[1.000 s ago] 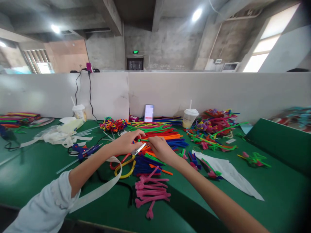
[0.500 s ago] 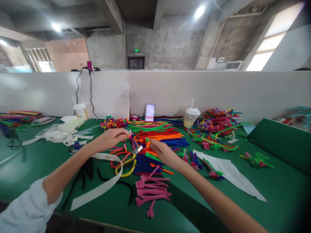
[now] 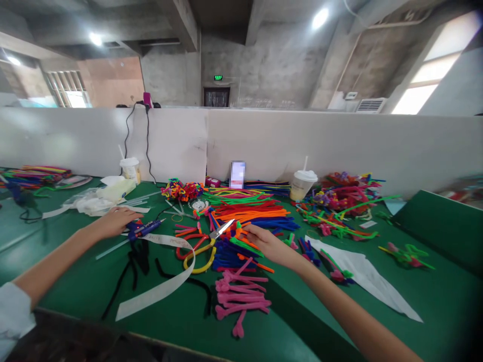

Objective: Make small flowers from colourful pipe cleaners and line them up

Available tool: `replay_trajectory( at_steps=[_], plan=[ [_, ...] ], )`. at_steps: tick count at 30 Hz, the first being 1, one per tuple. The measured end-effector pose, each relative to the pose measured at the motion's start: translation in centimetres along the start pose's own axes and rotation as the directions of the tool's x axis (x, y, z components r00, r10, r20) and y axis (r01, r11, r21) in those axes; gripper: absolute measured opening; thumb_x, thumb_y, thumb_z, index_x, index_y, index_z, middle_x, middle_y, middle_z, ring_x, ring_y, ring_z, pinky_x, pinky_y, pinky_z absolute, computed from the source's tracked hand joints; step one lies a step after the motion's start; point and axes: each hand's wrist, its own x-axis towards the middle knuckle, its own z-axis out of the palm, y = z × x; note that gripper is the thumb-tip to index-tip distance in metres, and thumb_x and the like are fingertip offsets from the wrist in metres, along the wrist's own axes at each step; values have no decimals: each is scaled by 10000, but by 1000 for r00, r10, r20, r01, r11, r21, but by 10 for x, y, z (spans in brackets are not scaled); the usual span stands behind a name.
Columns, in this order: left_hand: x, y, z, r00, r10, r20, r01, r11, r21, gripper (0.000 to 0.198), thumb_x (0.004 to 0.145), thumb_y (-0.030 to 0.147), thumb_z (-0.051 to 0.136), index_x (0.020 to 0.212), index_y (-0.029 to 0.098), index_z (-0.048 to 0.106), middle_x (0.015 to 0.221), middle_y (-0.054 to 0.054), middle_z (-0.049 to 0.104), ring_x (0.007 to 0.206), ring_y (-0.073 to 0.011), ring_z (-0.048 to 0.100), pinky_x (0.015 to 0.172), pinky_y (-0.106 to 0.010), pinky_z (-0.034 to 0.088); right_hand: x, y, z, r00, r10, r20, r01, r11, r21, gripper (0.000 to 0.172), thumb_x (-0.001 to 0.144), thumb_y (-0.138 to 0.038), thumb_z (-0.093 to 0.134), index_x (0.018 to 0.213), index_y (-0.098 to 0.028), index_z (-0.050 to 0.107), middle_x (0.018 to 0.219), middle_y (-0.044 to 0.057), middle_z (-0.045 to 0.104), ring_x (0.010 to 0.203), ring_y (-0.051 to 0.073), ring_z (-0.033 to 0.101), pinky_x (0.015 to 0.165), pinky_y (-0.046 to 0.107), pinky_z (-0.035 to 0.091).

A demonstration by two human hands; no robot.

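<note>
My left hand (image 3: 116, 222) is at the left with its fingers stretched out over the back end of a blue glue gun (image 3: 148, 229), which lies on the table with its nozzle to the right. Whether the fingertips touch it I cannot tell. My right hand (image 3: 266, 244) pinches a small orange pipe cleaner piece (image 3: 238, 230) with some green on it; its exact shape is partly hidden. Just left of that piece lie scissors (image 3: 204, 256) with red and yellow handles, blades pointing up and right. Blue pipe cleaners (image 3: 226, 256) lie below the right hand.
Bent pink pipe cleaner pieces (image 3: 241, 296) lie in front. A white ribbon (image 3: 158, 291) curls beside black pipe cleaners (image 3: 204, 289). Behind are rows of coloured pipe cleaners (image 3: 252, 211), a phone (image 3: 237, 175) and lidded cups (image 3: 303, 185). White paper (image 3: 366, 276) lies at the right.
My left hand has moved left, away from the middle and over to the glue gun. The right hand stays at about the same place with the orange piece. The view has shifted slightly.
</note>
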Motion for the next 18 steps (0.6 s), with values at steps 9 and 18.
replay_trajectory(
  at_steps=[9,18],
  plan=[
    [4,-6,19,937,227,-266,-212,974,82,430,721,-13,365,1027,194,587,870,-26,663,800,-167,545,693,-229,329,0,11,4,998,-45,-50,41,997,-72,274,860,-266,331,983,-179,560,991,75,609,904,180,551,825,332,438],
    [-2,-4,6,852,397,-341,-312,909,278,353,777,16,336,986,174,572,755,-13,644,740,-152,510,722,-246,333,-2,6,1,999,-6,-38,5,1000,-17,253,867,-274,327,928,-178,553,954,72,613,875,176,556,818,327,437]
  ],
)
